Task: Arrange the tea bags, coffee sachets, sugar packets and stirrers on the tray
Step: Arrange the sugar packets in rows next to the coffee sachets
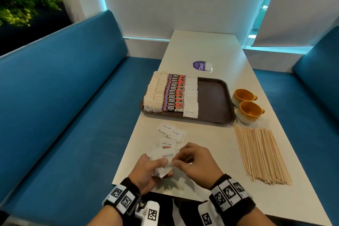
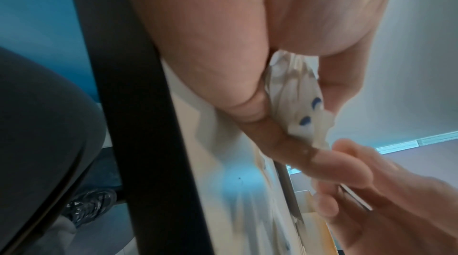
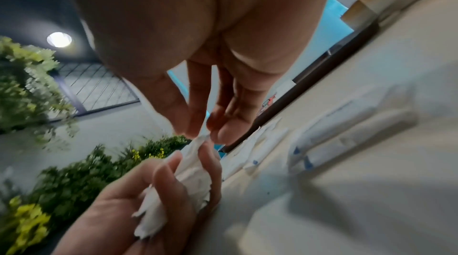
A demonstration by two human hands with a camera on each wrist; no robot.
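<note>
Left hand (image 1: 149,168) clutching a bunch of sugar packets (image 1: 162,161) at the table's near edge; right hand (image 1: 196,162) pinching one corner. Loose packets (image 1: 171,133) just beyond, then tray (image 1: 214,97), half filled. Risk: slack grip, bunch spilling off the edge.

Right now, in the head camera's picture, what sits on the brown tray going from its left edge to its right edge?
Tea bags → coffee sachets → a row of sugar packets → the bare right part of the tray.

Right hand (image 3: 198,132) pinching sugar packets (image 3: 190,177)
</note>
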